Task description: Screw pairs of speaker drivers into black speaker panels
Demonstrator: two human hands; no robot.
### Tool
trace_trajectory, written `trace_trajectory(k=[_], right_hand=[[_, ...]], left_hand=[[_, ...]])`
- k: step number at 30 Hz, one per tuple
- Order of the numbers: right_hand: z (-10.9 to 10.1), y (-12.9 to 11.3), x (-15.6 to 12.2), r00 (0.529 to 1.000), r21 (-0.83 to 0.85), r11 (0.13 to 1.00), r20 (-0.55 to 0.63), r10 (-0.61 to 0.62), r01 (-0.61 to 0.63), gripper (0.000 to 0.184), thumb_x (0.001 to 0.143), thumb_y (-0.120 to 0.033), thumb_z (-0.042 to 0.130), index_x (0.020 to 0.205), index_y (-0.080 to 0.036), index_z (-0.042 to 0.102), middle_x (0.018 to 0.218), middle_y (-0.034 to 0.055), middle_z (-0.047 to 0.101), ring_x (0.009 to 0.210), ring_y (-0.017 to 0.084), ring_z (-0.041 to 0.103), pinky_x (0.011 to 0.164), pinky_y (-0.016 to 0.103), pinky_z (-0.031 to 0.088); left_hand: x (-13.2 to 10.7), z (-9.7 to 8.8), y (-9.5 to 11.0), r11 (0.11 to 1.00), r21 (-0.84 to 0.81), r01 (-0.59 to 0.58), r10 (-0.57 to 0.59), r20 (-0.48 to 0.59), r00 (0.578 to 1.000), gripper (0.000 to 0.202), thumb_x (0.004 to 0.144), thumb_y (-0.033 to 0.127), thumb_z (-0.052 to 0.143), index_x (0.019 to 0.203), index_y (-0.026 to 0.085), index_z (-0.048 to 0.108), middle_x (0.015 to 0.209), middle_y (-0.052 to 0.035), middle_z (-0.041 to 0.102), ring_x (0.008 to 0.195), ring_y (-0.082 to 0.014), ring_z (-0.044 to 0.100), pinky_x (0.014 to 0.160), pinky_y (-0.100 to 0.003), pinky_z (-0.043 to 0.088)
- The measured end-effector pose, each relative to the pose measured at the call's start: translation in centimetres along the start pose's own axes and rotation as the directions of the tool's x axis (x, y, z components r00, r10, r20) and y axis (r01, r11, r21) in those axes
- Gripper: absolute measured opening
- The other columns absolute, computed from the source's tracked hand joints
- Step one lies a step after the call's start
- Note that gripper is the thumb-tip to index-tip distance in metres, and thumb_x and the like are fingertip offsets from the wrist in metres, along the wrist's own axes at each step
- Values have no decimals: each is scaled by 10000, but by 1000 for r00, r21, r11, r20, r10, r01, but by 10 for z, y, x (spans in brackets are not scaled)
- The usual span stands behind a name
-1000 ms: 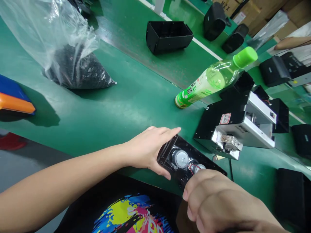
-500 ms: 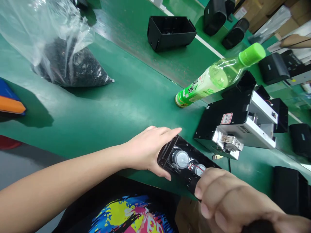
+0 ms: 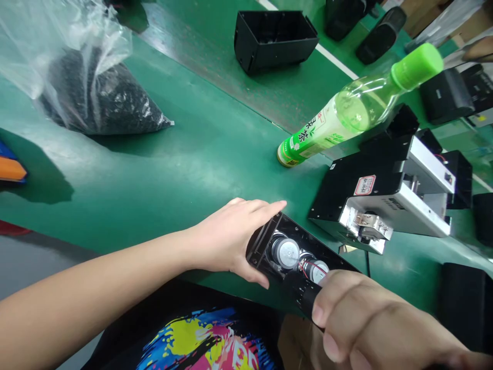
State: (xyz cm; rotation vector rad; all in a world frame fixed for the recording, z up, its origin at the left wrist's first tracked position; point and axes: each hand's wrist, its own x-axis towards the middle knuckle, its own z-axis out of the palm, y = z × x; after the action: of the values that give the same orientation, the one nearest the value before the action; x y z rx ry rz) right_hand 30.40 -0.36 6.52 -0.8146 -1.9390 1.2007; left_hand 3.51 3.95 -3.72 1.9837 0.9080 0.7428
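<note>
My left hand clasps the near-left end of a black speaker housing, thumb on one side and fingers on the other. Inside the open housing sit two round silver-backed speaker drivers with thin red and black wires. In my right hand is a black electric screwdriver, its marked collar pointing at the housing's near long edge. The screwdriver's tip is too dark to make out. My right fingers wrap round its body, and the rest of the tool is hidden behind them.
Beyond the housing stands a black-and-silver screw feeder machine, with a green-capped tea bottle behind it. A plastic bag of black screws lies at left. An open black case and several black speakers stand farther back.
The view has shifted slightly, so the bottle and machine appear farther right and the bag farther left. Both hands keep their grips, and the screwdriver stays at the housing's near edge.
</note>
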Motion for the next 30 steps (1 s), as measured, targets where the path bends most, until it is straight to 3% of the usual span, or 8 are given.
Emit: trace_trajectory(k=[3,9,12,16,18,25,27,30], right_hand=[[-5,5,-12,1000,18,1000,-21,2,-1,308,1039,-225,700,740,-272,644,616,-21,673,636,217,773,709,352,687],[-4,11,-21,988,24,999,-154,-21,25,330,1006,-252,755,707,-266,618,610,-26,658,603,226,754,765,413,717],[-3,8,-8,992,26,995,-88,-89,91,348,1064,-272,714,727,-256,625,618,-23,682,554,197,728,672,364,683],[-3,3,7,992,98,990,-91,-91,99,505,1200,-479,482,777,-251,637,533,-49,621,420,165,633,637,360,669],[-3,2,8,994,88,991,-51,-92,96,490,1207,-457,440,822,-255,667,532,-49,615,438,183,651,649,385,675],[5,4,0,989,147,986,-138,-56,76,161,1012,-293,814,893,-291,705,556,-85,598,417,192,628,595,393,662],[7,2,3,986,162,984,-162,-50,76,215,1073,-374,746,881,-285,709,562,-71,611,423,193,637,594,395,658],[6,-3,12,987,160,984,-149,-57,81,485,1199,-439,477,795,-239,656,549,-44,618,439,165,659,632,356,660]], left_hand=[[-1,1,-1,1000,-4,-4,4,-6,1000,1367,725,668,1028,1787,203,303,1659,-245,618,1493,-442,630,1233,-578,455],[-4,-1,0,1000,5,-1,1,7,1000,1411,742,622,1042,1822,249,215,1710,-233,575,1562,-429,581,1265,-574,424],[-4,-2,1,1000,0,4,-4,15,1000,1397,755,639,1028,1824,254,215,1707,-231,578,1572,-436,570,1267,-581,422],[-2,-3,2,1000,-3,13,-13,30,999,1407,746,639,1034,1829,274,212,1706,-225,579,1568,-445,573,1276,-587,419],[-2,-3,3,1000,0,20,-20,37,999,1410,743,623,1042,1830,279,212,1704,-224,581,1566,-446,575,1274,-582,426],[-2,-5,3,1000,-2,24,-24,37,999,1402,738,622,1045,1821,269,228,1697,-223,585,1559,-439,577,1277,-576,414],[-2,-4,2,1000,4,20,-20,35,999,1394,741,621,1043,1816,255,234,1696,-226,585,1558,-435,579,1275,-571,414],[-1,-3,1,1000,11,8,-8,31,999,1386,746,623,1039,1807,220,243,1686,-243,587,1556,-435,578,1271,-576,411]])
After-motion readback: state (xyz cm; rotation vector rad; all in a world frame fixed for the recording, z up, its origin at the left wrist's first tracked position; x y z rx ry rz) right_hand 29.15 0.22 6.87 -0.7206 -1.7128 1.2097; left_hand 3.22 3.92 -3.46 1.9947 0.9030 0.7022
